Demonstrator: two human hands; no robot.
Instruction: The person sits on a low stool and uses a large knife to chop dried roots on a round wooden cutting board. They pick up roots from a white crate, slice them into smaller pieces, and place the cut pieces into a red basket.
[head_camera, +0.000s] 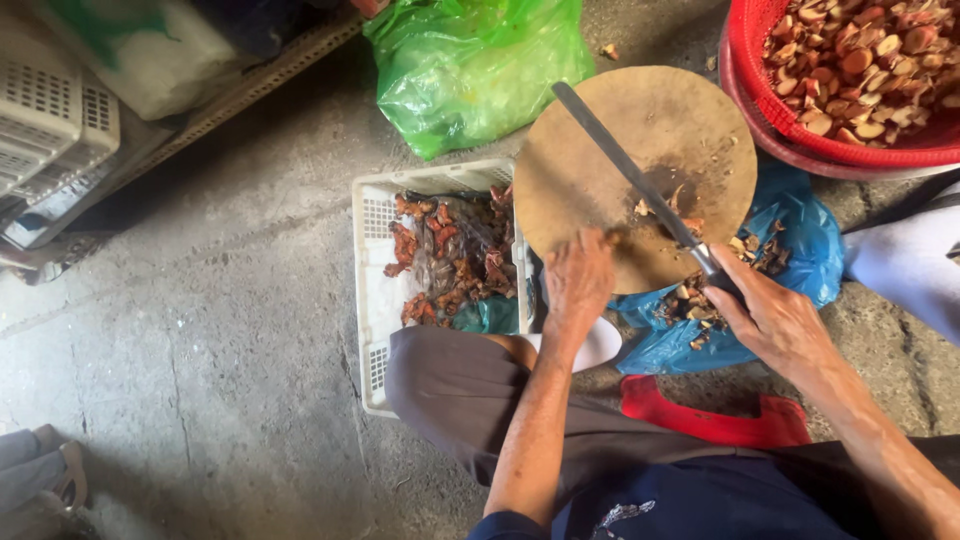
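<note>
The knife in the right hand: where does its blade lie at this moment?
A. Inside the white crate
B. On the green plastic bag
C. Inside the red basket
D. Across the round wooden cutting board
D: the right hand grips the handle, and the long blade of the knife runs diagonally over the round wooden cutting board, while the left hand rests at the board's lower edge.
</note>
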